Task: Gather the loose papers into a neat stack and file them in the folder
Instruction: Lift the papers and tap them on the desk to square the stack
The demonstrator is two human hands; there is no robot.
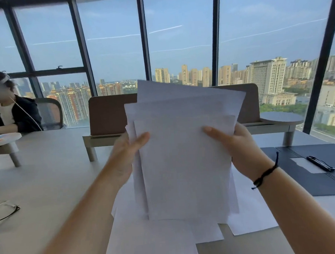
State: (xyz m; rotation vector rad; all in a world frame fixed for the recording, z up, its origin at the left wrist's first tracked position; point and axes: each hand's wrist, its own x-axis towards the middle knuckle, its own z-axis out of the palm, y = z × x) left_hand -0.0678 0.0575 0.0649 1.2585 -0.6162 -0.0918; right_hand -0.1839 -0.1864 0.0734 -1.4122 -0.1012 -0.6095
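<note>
Holding a bundle of papers (184,155) upright in front of me, I have my left hand (128,154) clamped on its left edge and my right hand (235,144) on its right edge, thumbs on the near face and fingers hidden behind. The bundle is far from neat: sheets fan out at the top, one corner pokes up higher than the rest, and the side edges step past one another. Below it, several loose sheets (156,243) lie overlapping on the table (48,173), not yet picked up. The folder (310,169) lies open and flat to my right, well apart from the bundle, with a pen (320,163) resting on it. By my reckoning I am partway through gathering: the remaining sheets need collecting, the edges need squaring, and nothing is filed so far.
</note>
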